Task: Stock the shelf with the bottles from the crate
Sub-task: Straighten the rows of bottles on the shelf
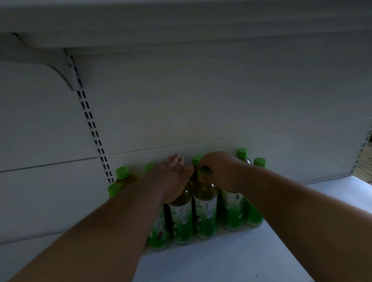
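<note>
Right hand [219,170] curled round bottle [205,206] neck; left hand [171,175] seemingly flat.

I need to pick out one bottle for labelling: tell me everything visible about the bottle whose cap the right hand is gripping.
The bottle is clear plastic with dark liquid at the shoulder, a green and white label and a green cap. It stands upright in the front row on the white shelf, close beside similar bottles on both sides. The right hand curls round its cap.
</note>
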A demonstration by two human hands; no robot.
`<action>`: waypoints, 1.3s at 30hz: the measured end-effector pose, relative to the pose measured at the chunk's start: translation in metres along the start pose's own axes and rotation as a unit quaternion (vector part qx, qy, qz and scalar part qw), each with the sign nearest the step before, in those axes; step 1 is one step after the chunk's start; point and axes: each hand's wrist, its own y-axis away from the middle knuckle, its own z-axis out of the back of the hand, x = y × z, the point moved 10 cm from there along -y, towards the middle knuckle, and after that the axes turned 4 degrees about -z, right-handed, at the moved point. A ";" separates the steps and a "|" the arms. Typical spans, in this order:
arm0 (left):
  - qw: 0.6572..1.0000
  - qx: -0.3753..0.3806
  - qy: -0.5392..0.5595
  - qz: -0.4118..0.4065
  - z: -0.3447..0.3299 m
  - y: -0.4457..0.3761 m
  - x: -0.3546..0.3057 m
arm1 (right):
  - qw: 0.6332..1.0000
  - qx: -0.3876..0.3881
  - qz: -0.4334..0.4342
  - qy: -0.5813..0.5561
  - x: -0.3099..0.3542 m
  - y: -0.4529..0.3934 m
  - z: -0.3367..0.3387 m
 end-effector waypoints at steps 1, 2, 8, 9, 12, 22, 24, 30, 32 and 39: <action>1.000 0.000 0.004 0.001 0.000 0.000 0.000 | 1.000 0.000 -0.003 -0.007 -0.001 0.000 0.000; 1.000 0.000 0.006 0.001 0.001 0.000 0.000 | 1.000 -0.003 -0.007 -0.018 -0.004 0.001 0.001; 1.000 0.010 0.019 -0.021 0.006 0.002 -0.006 | 0.994 -0.076 -0.062 -0.054 -0.055 0.020 0.040; 0.999 0.000 0.038 -0.020 0.008 0.001 -0.007 | 0.996 -0.061 -0.063 -0.029 -0.063 0.022 0.038; 0.999 -0.018 0.033 -0.021 0.009 -0.012 -0.020 | 0.998 -0.028 -0.059 0.006 -0.074 0.025 0.029; 0.996 0.001 -0.085 -0.010 -0.011 -0.032 -0.042 | 0.999 -0.005 -0.046 -0.015 -0.077 0.020 0.008; 0.996 -0.002 -0.084 -0.011 -0.012 -0.034 -0.041 | 0.999 -0.006 -0.041 -0.018 -0.075 0.019 0.009; 0.996 -0.007 -0.088 -0.019 -0.012 -0.035 -0.041 | 0.998 -0.009 -0.060 -0.027 -0.072 0.013 0.003; 0.996 -0.007 -0.090 -0.018 -0.012 -0.034 -0.040 | 0.997 -0.005 -0.064 -0.032 -0.073 0.014 0.004; 0.997 0.010 -0.077 -0.020 -0.011 -0.034 -0.042 | 0.988 -0.092 -0.123 -0.028 -0.125 0.039 0.053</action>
